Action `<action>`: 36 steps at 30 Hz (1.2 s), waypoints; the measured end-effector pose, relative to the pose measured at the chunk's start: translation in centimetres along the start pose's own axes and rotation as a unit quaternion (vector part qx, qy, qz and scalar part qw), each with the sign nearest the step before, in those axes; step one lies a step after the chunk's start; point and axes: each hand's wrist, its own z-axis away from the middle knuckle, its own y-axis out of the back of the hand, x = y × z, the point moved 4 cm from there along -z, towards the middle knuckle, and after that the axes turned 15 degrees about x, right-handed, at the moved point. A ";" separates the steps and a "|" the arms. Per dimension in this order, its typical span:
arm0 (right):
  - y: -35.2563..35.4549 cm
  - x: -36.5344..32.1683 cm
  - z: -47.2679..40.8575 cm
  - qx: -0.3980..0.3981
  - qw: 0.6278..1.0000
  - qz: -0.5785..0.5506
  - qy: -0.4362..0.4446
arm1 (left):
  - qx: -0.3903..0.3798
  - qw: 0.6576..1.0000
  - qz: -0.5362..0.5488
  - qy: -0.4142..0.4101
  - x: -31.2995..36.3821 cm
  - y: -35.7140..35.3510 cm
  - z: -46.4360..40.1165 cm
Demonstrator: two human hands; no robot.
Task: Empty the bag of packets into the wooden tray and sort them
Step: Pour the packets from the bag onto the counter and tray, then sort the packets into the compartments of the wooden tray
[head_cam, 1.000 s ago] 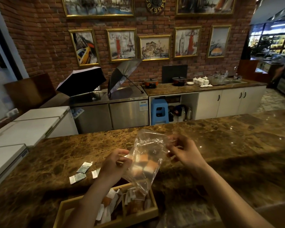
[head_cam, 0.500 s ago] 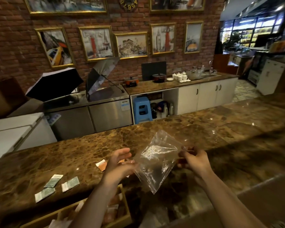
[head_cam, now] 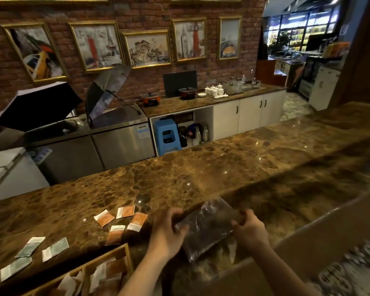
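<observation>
A clear plastic bag (head_cam: 205,227), now without packets inside, lies flat low over the brown marble counter (head_cam: 233,167). My left hand (head_cam: 166,231) grips its left edge and my right hand (head_cam: 249,229) grips its right edge. The wooden tray (head_cam: 124,253) sits at the bottom left with white and orange packets (head_cam: 107,276) heaped in its compartments. Several orange packets (head_cam: 126,221) lie loose on the counter just beyond the tray. Three green packets (head_cam: 41,252) lie further left.
A cardboard box edge (head_cam: 308,227) runs along the lower right. Behind the counter stand steel fridges (head_cam: 120,144) with open umbrellas on top, a blue stool (head_cam: 167,136) and white cabinets (head_cam: 248,113).
The bag dropped its packets into the tray, then both hands carried it down and to the right, flattening it near the counter. The view swung right, so the tray now sits at the bottom left.
</observation>
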 end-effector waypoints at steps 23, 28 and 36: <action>-4.7 -4.0 5.1 0.014 0.925 0.232 0.302 | 0.013 0.994 -0.096 -0.048 -7.3 7.4 5.0; -8.8 -9.3 9.7 -0.085 0.921 0.119 0.360 | 0.112 0.987 -0.113 -0.015 -11.3 13.5 5.8; -14.5 -15.2 17.6 -0.172 0.872 0.105 0.446 | 0.209 0.956 -0.182 0.092 -18.6 23.0 7.6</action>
